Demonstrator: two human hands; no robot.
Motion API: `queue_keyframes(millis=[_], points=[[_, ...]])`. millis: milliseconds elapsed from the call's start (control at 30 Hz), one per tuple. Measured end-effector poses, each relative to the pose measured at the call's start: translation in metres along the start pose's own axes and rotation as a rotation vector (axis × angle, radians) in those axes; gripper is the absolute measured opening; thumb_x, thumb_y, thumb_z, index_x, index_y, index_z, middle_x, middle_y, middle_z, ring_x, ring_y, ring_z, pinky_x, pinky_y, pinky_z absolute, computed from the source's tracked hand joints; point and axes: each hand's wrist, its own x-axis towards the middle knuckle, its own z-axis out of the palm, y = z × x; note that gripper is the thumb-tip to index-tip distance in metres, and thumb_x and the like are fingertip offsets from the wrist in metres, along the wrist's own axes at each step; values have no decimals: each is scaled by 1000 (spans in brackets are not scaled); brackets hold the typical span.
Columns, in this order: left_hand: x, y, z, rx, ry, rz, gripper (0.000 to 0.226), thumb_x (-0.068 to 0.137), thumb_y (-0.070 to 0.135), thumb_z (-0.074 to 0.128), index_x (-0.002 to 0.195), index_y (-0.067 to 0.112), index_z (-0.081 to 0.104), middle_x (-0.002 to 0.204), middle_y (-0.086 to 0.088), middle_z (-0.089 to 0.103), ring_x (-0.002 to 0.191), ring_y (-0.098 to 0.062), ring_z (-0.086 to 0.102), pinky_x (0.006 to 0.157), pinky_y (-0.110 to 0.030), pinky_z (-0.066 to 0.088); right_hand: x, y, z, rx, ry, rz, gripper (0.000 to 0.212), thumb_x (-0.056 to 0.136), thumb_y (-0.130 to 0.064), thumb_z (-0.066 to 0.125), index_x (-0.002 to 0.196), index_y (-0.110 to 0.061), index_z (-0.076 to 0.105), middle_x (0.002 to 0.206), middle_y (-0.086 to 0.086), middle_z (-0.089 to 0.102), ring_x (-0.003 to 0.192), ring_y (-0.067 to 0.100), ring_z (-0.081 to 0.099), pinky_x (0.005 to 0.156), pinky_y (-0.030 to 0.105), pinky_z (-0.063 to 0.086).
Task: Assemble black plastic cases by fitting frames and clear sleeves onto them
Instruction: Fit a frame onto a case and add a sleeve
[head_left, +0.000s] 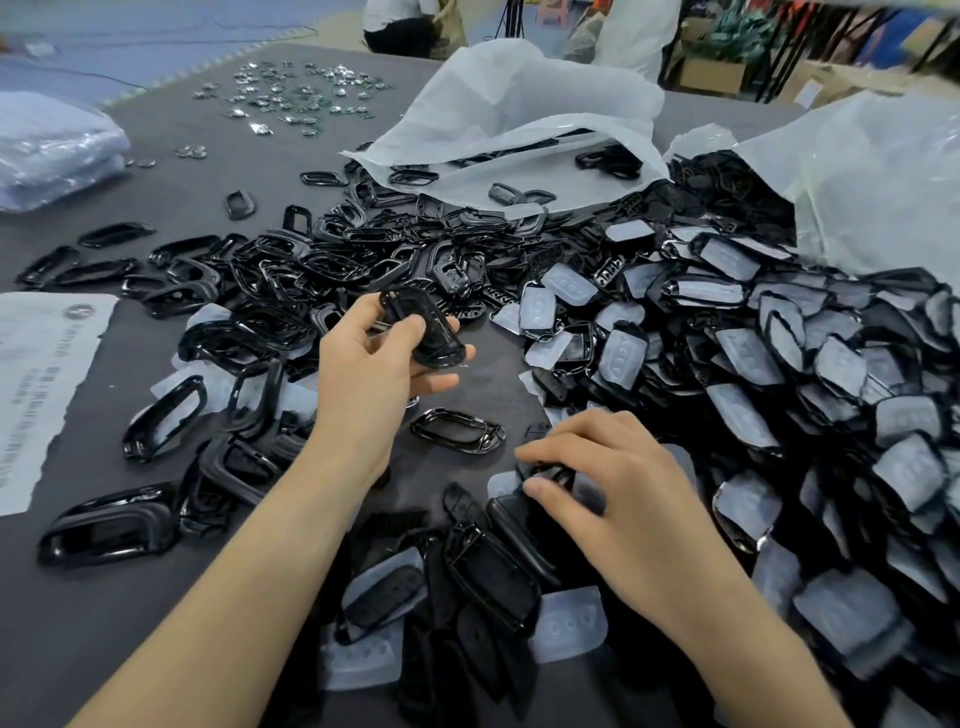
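The left hand (379, 374) grips a black case (431, 332) while the right hand (623, 483) pinches a black part (553, 474) in the pile (493, 582), where tangled neighbours could snag it loose.

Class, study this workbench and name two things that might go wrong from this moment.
1. The left hand holds the black case in its fingers above the table; it may slip.
2. The right hand pinches a black part in a dense heap; neighbours might snag or slide.
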Motion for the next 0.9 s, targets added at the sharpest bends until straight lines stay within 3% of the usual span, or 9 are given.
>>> queue_keyframes(millis=[133, 233, 467, 533, 667, 800, 900], points=[[-2, -2, 1, 24, -31, 1, 18, 98, 4, 46, 93, 16, 60, 88, -6, 75, 73, -25, 74, 46, -18, 50, 15, -10, 9, -175, -94, -95, 22, 89, -14, 62, 106, -24, 72, 106, -12, 65, 111, 19, 48, 93, 37, 40], [-3, -4, 2, 51, -58, -10, 17, 99, 5, 46, 95, 14, 60, 89, -6, 76, 73, -25, 74, 47, -19, 51, 22, -10, 13, -192, -197, -46, 23, 94, -21, 53, 110, -30, 67, 112, -14, 59, 118, 17, 39, 95, 33, 32], [-8, -10, 5, 125, -142, 41, 19, 99, 5, 46, 90, 17, 57, 85, -4, 76, 71, -25, 74, 48, -22, 52, 35, -15, 13, -249, -209, -90, 6, 92, -20, 56, 93, -26, 58, 102, -8, 55, 112, 18, 40, 91, 29, 30], [-8, -9, 6, 142, -157, 72, 20, 99, 4, 47, 91, 18, 58, 84, -3, 76, 71, -23, 74, 48, -22, 52, 31, -15, 10, -40, -24, -53, 11, 92, -16, 57, 89, -25, 52, 93, -11, 53, 102, 16, 46, 87, 26, 35], [-12, -10, 10, 162, -204, 63, 24, 98, 2, 48, 97, 22, 63, 83, -1, 76, 68, -21, 73, 47, -22, 54, 24, -11, 0, 404, 416, 110, 19, 93, -9, 58, 85, -25, 51, 75, -10, 59, 70, 3, 53, 64, 11, 41], [-21, -14, 18, 177, -290, 26, 27, 97, 3, 50, 97, 26, 64, 81, -1, 76, 68, -21, 73, 46, -22, 54, 24, -6, -6, 890, 495, 333, 17, 92, -3, 59, 92, -21, 56, 68, -5, 61, 50, 11, 57, 52, 21, 51], [-25, -15, 21, 246, -356, 48, 34, 95, 1, 52, 101, 32, 64, 77, 6, 75, 65, -14, 72, 48, -21, 54, 25, -3, -7, 1130, 483, 405, 20, 90, 2, 59, 101, -14, 61, 64, -5, 60, 56, 9, 63, 56, 20, 55]])
